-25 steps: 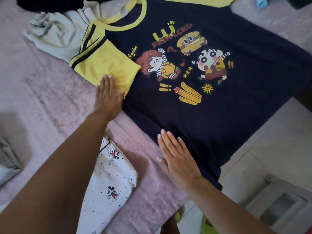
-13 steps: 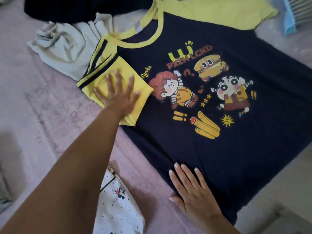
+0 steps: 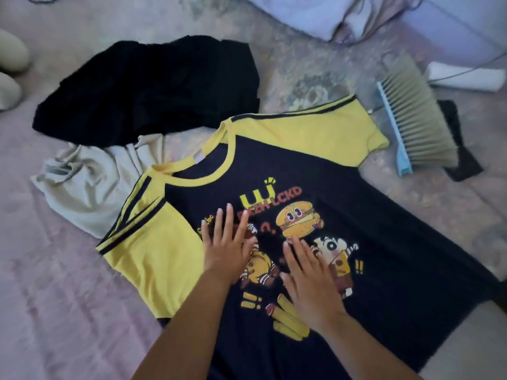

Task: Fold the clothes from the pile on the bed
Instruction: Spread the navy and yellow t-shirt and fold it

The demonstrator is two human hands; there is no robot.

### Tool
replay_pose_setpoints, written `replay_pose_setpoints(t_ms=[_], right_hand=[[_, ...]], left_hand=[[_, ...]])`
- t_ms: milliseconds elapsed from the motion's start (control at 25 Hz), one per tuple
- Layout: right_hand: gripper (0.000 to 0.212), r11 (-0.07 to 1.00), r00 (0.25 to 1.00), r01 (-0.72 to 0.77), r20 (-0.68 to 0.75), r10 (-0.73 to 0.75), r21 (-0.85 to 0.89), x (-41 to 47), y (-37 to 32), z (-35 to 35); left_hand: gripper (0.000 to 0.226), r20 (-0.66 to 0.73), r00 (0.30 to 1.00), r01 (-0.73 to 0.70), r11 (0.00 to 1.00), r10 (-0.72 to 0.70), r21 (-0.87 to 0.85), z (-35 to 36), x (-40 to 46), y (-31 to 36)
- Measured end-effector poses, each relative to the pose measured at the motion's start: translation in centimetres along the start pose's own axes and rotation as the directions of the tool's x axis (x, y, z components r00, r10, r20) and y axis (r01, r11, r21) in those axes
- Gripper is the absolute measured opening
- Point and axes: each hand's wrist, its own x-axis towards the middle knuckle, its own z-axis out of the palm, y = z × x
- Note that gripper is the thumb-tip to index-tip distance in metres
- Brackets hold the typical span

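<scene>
On the bed (image 3: 55,283), a navy T-shirt (image 3: 356,215) is laid print-up, collar away. Left hand (image 3: 227,250) and right hand (image 3: 310,286) are pressed flat mid-chest, fingers spread. The folded yellow sleeve (image 3: 153,259) lies nearer the left hand.

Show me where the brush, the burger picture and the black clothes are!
brush (image 3: 419,116), head view, on its grey bristles.
burger picture (image 3: 299,219), head view, on the bun printed on the shirt.
black clothes (image 3: 153,86), head view, middle of the dark heap.
</scene>
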Motion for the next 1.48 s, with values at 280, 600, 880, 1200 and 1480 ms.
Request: replay_pose_setpoints(t_ms=[280, 600, 880, 1200, 1480], right_hand=[[0.045, 0.751, 0.862, -0.417, -0.040, 0.506, 0.513, 19.8, 16.5, -4.7], [0.041, -0.269, 0.401, -0.409, 0.437, 0.805, 0.872, 26.0, 19.6, -7.7], [0.017, 0.340, 0.908, -0.189, 0.032, 0.419, 0.921, 23.7, 12.9, -12.0], [0.052, 0.822, 0.912, 0.241, 0.168, -0.373, 0.515, 14.2, 0.1, -5.9], [0.076, 0.988, 0.949, 0.150, 0.275, -0.158, 0.047, 10.0, 10.1, -5.1]], left_hand=[[0.061, -0.129, 0.977, 0.170, 0.985, -0.169, -0.002, 0.4, 9.9, 8.1], [0.060, -0.278, 0.948, 0.161, 0.987, -0.154, 0.000, 1.9, 10.3, 8.1], [0.058, -0.253, 0.953, 0.139, 0.982, -0.167, -0.127, 1.1, 10.2, 8.2], [0.065, 0.398, 0.783, 0.122, -0.509, -0.478, -0.852, -8.9, 9.2, 7.1], [0.067, 0.001, 0.700, 0.330, 0.322, -0.714, -0.888, -8.9, 10.8, 7.1]])
